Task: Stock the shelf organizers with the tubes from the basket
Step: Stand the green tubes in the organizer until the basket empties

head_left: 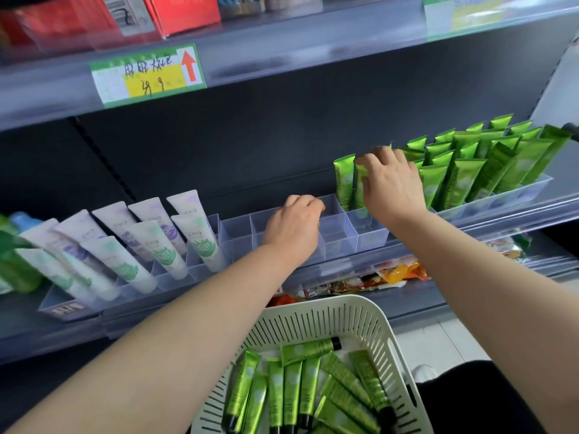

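Observation:
A white slotted basket (313,317) at the bottom holds several green tubes (293,386) with black caps. On the middle shelf stands a clear organizer (340,228) with divided cells. My right hand (391,183) pinches the top of a green tube (359,183) standing in one of its cells, beside another upright green tube (343,180). My left hand (293,225) rests with curled fingers on the organizer's bare cells; whether it holds anything is hidden. More green tubes (488,161) fill the organizer to the right.
White tubes (150,242) with purple or green prints lean in the organizer at the left. A shelf edge with a price label (147,73) hangs overhead. Snack packets (394,274) lie on the shelf below. The shelf's dark back panel is behind everything.

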Demonstrator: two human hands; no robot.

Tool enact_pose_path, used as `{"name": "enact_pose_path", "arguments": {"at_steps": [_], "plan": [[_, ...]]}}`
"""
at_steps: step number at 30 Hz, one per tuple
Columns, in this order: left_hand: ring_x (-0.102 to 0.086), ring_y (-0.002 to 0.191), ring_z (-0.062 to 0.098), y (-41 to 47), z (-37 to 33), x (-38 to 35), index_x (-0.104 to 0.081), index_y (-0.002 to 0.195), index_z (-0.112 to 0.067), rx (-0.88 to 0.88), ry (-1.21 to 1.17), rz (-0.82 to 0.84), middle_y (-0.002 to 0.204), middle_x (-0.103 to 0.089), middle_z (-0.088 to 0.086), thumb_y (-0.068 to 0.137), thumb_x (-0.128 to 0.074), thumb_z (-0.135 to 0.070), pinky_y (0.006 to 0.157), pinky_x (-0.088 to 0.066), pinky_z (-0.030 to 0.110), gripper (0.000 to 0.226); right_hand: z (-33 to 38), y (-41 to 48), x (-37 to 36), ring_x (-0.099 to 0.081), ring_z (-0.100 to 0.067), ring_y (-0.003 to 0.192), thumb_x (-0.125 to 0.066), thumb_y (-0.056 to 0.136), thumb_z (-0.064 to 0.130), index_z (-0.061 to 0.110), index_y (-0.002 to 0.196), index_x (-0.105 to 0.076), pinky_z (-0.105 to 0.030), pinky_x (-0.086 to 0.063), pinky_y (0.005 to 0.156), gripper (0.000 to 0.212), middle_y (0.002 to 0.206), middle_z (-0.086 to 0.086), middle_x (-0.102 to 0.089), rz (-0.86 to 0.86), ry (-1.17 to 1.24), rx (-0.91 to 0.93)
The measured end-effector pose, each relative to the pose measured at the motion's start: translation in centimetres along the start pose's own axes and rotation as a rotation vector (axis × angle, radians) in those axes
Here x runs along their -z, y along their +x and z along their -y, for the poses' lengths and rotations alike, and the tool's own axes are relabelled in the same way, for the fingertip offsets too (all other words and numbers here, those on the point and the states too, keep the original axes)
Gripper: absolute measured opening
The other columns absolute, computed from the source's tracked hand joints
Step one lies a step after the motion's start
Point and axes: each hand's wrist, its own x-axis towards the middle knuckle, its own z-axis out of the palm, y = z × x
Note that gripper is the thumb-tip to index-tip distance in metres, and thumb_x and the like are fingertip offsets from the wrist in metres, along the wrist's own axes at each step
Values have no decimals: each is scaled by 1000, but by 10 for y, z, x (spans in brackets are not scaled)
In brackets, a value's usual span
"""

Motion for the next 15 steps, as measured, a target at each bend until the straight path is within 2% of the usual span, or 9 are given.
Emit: {"name": "enact_pose_path", "arguments": {"at_steps": [8, 13, 15], "plan": [[-39, 128, 22, -43, 13, 5, -53, 126, -15, -105, 130, -21, 136, -48, 0, 92, -52, -4, 95, -37, 36, 36, 28, -58, 2, -51, -35, 104, -60, 81, 8, 17, 118, -59, -43, -43, 76, 38, 116, -8, -58, 48, -3, 106], [-55, 113, 28, -87, 26, -5, -65, 104, -11, -165, 151, -31, 118, -62, 6, 79, -66, 2, 85, -46, 40, 28, 47, -109, -8, -53, -34, 105, -63, 81, 10, 16, 118, -61, -45, -44, 78, 38, 118, -7, -58, 97, 32, 149], [-57, 111, 28, -108, 33, -14, -66, 103, -12, -170, 137, 2, 118, -64, 5, 78, -67, 1, 85, -48, 40, 28, 55, -131, -13, -53, -33, 107, -63, 79, 9, 17, 118, -60, -44, -44, 80, 40, 120, -6, -58, 144, 48, 162]]}}
